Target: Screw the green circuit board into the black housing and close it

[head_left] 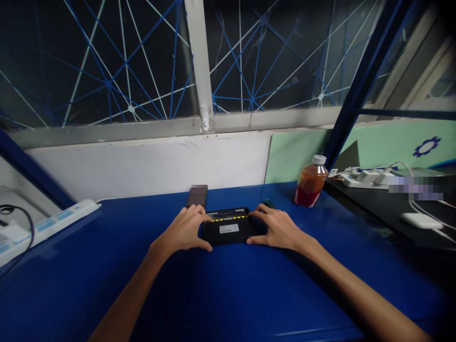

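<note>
A flat black case (231, 236) lies on the blue tabletop, with a white label on its face. A row of yellow marks runs near its far edge. My left hand (188, 227) grips its left end, thumb at the near corner and fingers toward the far side. At the right end my right hand (280, 229) holds it in the same way, thumb in front and fingers behind. A dark phone-like slab (197, 195) lies just beyond my left hand. Past my right fingers sits a small dark green item (268, 204), partly hidden, its kind unclear.
A bottle of amber drink (312, 181) stands at the back right of the blue table (228, 294). White power strips lie at the left (53, 229) and on the dark surface at the right (366, 179), near cables and a white charger (421, 220). Blue posts rise on both sides.
</note>
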### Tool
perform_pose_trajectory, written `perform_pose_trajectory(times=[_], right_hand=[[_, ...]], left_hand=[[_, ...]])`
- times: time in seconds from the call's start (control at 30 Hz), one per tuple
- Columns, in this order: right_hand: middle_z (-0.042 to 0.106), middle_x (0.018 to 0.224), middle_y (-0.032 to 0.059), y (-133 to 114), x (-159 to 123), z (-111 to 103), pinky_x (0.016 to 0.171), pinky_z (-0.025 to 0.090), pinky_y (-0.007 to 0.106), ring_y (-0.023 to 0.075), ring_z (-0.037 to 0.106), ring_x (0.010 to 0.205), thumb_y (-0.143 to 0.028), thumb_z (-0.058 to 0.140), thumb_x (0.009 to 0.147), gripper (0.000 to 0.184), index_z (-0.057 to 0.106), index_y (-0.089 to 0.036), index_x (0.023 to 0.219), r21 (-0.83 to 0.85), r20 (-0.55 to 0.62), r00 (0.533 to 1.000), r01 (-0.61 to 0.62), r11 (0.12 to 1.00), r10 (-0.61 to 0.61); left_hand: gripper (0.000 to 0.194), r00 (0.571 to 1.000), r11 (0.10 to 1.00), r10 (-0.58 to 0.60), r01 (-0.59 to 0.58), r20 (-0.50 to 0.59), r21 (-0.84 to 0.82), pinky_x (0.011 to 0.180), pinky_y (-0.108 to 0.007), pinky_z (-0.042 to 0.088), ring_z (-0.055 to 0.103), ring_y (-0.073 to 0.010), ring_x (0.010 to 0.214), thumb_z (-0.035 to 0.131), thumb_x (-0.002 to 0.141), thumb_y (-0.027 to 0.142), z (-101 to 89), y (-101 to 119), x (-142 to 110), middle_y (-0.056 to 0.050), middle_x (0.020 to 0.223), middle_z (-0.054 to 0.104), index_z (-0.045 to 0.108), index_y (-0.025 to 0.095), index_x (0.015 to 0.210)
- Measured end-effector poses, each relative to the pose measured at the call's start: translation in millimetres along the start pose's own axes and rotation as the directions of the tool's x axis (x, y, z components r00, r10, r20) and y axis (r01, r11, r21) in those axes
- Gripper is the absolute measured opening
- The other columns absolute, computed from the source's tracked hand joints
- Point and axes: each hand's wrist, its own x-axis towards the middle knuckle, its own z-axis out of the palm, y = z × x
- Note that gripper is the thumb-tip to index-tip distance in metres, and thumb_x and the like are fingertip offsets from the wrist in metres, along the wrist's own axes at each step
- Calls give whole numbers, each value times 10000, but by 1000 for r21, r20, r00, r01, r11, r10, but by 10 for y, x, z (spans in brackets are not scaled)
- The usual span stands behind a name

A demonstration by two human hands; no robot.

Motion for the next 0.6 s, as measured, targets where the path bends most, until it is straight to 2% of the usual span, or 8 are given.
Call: perform_pose_trajectory(times=[0.23, 0.4, 0.6], right_hand=[[599, 1051, 122, 33, 33, -4, 726, 501, 406, 281, 608, 903, -713, 583, 683, 709, 602, -171, 1141, 31, 16, 1000, 21, 999, -22], [580, 1077, 122, 35, 35, -13, 763, 497, 406, 278, 588, 937, -699, 612, 667, 694, 585, -170, 1116, 79, 11, 999, 31, 996, -32], [565, 1100, 108, 30, 45, -29, 781, 493, 395, 258, 582, 943, -687, 625, 667, 653, 563, -177, 1071, 148, -10, 1000, 26, 989, -24]], left_hand=[[635, 999, 997, 38, -39, -19, -69, 956, -481, 305, 417, -339, 1162, 736, 533, 610, 74, -74, 41, -66, 1328, 428, 595, 255, 1041], [600, 999, 991, 32, -30, 8, -132, 993, -500, 276, 393, -340, 1217, 737, 539, 574, 48, -76, 45, -68, 1324, 462, 549, 241, 1002], [611, 1000, 989, 23, -22, 4, -143, 994, -509, 278, 379, -343, 1228, 725, 551, 588, 29, -100, 42, -68, 1374, 410, 546, 253, 1030]])
